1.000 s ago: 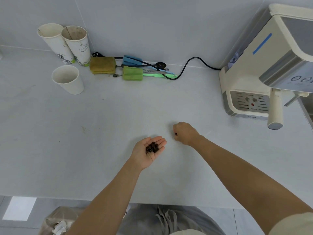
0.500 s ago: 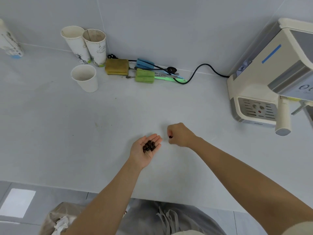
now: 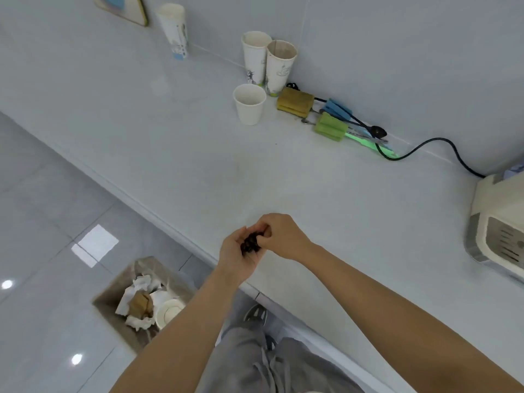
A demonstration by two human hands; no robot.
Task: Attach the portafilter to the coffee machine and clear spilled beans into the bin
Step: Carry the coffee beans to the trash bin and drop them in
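My left hand (image 3: 236, 256) is cupped palm up above the counter's front edge, holding several dark coffee beans (image 3: 251, 243). My right hand (image 3: 280, 235) rests its fingertips on the beans in that palm, fingers bunched together. The bin (image 3: 119, 282) stands on the floor down to the left, lined with a bag and holding crumpled paper and a paper cup. Only the cream base of the coffee machine (image 3: 487, 199) shows at the right edge; the portafilter is out of view.
On the white counter (image 3: 198, 154) stand three paper cups (image 3: 249, 104) near the back wall, with sponges (image 3: 295, 100), brushes and a black power cable (image 3: 442, 143) beside them. Another cup stack (image 3: 173, 29) stands far left. Glossy tiled floor lies below.
The view has swung left and down, bringing the bin into sight. My right hand moved over to my left palm and now touches the beans; both hands came nearer the counter edge.
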